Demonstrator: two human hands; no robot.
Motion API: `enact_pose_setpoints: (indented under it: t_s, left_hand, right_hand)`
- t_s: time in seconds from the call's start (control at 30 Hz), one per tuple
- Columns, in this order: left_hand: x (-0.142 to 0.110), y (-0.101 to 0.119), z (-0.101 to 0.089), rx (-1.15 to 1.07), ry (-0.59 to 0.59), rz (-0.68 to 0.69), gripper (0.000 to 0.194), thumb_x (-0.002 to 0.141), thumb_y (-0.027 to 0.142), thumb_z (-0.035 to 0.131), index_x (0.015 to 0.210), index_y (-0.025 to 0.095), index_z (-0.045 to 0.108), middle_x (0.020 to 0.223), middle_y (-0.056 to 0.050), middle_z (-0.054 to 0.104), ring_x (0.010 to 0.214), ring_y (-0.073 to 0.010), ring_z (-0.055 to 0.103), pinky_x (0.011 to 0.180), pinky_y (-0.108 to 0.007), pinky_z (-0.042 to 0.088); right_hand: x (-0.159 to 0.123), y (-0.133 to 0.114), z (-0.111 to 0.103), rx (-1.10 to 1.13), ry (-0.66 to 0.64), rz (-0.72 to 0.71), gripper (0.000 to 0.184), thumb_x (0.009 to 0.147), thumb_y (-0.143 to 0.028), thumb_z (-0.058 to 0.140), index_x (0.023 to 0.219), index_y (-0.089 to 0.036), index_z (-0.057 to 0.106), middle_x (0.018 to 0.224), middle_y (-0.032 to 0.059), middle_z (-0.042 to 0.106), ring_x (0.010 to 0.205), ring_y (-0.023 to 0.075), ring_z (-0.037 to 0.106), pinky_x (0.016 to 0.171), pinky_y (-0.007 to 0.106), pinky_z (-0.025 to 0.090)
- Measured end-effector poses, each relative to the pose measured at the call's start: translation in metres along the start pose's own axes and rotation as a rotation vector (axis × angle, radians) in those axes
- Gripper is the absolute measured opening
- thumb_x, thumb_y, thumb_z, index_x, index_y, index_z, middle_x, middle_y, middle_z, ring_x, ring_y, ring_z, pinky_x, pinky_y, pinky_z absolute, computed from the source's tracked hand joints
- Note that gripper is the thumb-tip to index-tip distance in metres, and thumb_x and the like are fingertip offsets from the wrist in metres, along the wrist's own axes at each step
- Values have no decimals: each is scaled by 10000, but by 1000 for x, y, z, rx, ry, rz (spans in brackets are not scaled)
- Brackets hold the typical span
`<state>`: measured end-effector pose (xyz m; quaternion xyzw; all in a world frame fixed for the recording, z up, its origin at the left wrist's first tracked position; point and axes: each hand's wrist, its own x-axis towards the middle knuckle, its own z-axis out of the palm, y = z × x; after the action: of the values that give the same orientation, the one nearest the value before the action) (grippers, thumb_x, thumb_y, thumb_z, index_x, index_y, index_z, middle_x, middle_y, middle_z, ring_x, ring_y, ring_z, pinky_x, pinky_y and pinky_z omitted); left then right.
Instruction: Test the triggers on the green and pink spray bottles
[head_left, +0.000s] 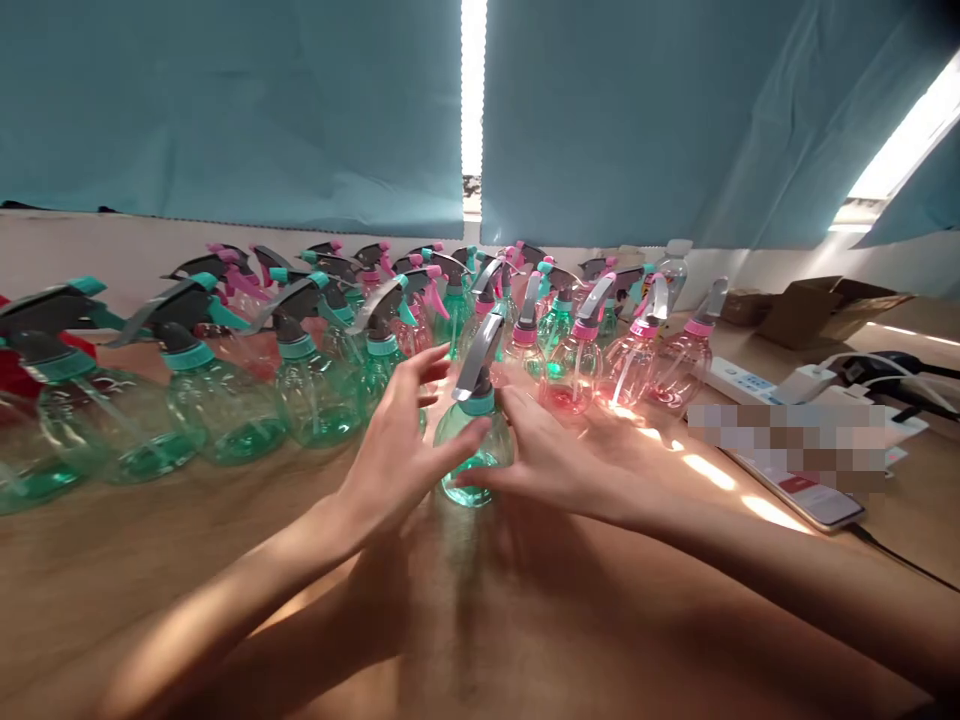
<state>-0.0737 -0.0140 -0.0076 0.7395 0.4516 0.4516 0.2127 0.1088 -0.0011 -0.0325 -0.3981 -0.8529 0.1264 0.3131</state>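
A green clear spray bottle with a teal collar and grey trigger head stands upright on the table, between my hands. My right hand wraps its right side, thumb across the front and the other fingers partly hidden behind it. On the opposite side, my left hand is open, its thumb over the bottle's front and its fingers spread past the left side. Whether that thumb presses on the plastic I cannot tell. Closest on the left is another green spray bottle; pink spray bottles stand just beyond my right hand.
Rows of green and pink spray bottles fill the back of the wooden table. To the right lie a phone with a cable, a power strip with plugs, and an open cardboard box. A blue curtain hangs behind.
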Motion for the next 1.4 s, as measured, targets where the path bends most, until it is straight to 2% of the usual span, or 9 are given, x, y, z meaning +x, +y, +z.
enact_pose_setpoints:
  t_s: [0.07, 0.13, 0.23, 0.33, 0.5, 0.8, 1.0, 1.23, 1.4]
  left_hand:
    - [-16, -15, -4, 1, 133, -62, 504, 829, 443, 621, 1245, 220, 444, 1146, -72, 536, 1026, -239, 540, 890, -409, 446]
    - [-31, -28, -7, 30, 185, -86, 327, 850, 410, 594, 1099, 235, 474, 980, -23, 518, 864, -196, 512, 805, -366, 441]
    - [-46, -38, -9, 59, 131, -19, 187, 880, 360, 571, 965, 239, 456, 849, 17, 468, 750, -163, 465, 717, -310, 415]
    - [-53, -41, -7, 71, 76, 48, 133, 901, 310, 549, 938, 241, 441, 820, 32, 450, 719, -147, 438, 685, -284, 389]
    - [-57, -44, -2, 82, -14, 89, 104, 912, 257, 535, 954, 247, 440, 828, 39, 456, 728, -137, 429, 683, -261, 378]
    - [-57, -44, -3, 100, -61, 44, 84, 924, 256, 531, 975, 250, 465, 894, 26, 510, 768, -140, 452, 689, -253, 396]
    - [-57, -46, -3, 121, -49, 60, 67, 927, 247, 529, 973, 247, 479, 894, 21, 524, 775, -144, 479, 705, -264, 409]
    - [-56, -46, -4, 131, -62, 64, 51, 925, 245, 529, 955, 237, 489, 878, 10, 531, 753, -146, 500, 686, -274, 449]
    - [-56, -45, -5, 102, -83, 12, 62, 931, 286, 529, 954, 238, 498, 908, -12, 544, 772, -160, 507, 608, -251, 476]
  right_hand:
    - [11, 7, 4, 14, -4, 12, 754, 775, -538, 731, 1380, -216, 416, 1296, 151, 558, 1178, 345, 542, 926, 515, 484]
    - [21, 11, 7, 17, 1, 18, 756, 768, -526, 742, 1368, -191, 427, 1295, 165, 546, 1187, 351, 522, 929, 515, 475]
    - [33, 13, 9, 10, 16, -1, 789, 749, -493, 775, 1371, -173, 411, 1282, 163, 550, 1185, 346, 513, 938, 498, 463]
    - [41, 12, 9, -26, 28, 13, 681, 751, -481, 779, 1274, -169, 475, 1202, 143, 585, 1113, 333, 544, 904, 485, 468]
    - [48, 17, 12, -95, 51, 49, 467, 759, -450, 772, 1040, -162, 535, 1013, 108, 610, 935, 293, 583, 782, 435, 490]
    - [61, 16, 12, -92, 59, 102, 478, 750, -367, 793, 1071, -148, 515, 1042, 121, 626, 942, 281, 605, 777, 404, 488]
    - [71, 17, 12, -225, 87, 101, 482, 722, -347, 813, 1064, -144, 541, 1022, 125, 617, 970, 302, 583, 811, 425, 476]
    - [77, 17, 16, -382, 123, 144, 351, 772, -377, 761, 962, -161, 560, 918, 107, 626, 943, 312, 561, 726, 406, 472]
    - [79, 11, 15, -392, 81, 204, 417, 785, -394, 763, 1039, -119, 579, 971, 159, 644, 1013, 354, 555, 760, 435, 479]
